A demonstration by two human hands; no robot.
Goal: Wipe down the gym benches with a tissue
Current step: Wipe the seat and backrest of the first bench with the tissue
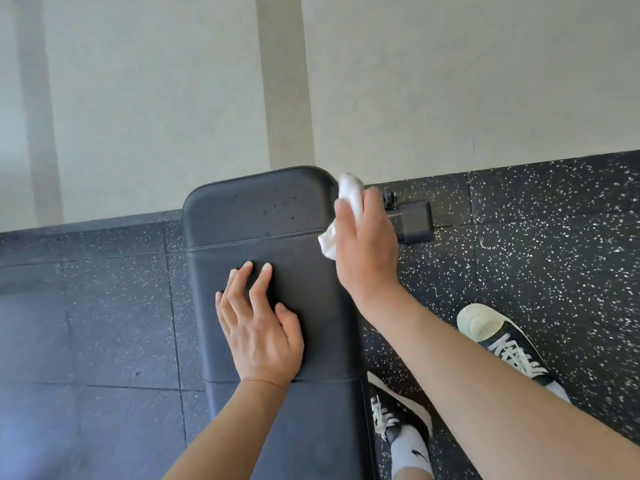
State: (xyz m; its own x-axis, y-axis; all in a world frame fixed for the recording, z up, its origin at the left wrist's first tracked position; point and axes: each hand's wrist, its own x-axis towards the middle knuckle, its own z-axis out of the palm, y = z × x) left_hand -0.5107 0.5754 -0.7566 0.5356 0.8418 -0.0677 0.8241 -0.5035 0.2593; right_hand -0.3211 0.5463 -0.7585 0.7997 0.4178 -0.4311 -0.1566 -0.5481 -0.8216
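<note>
A black padded gym bench [263,216] runs from the bottom of the view up to the wall, with a few small droplets or specks near its far end. My left hand [259,327] lies flat on the middle of the pad, fingers spread and holding nothing. My right hand [367,244] is closed around a crumpled white tissue [349,194] at the bench's far right edge, beside the rounded corner. Part of the tissue sticks out above my fingers and another bit below at the left.
The bench's black metal foot [414,220] sits on the speckled rubber floor [540,258] right of my right hand. My two black-and-white sneakers [509,341] stand right of the bench. A pale wall [450,81] rises just behind the bench's end.
</note>
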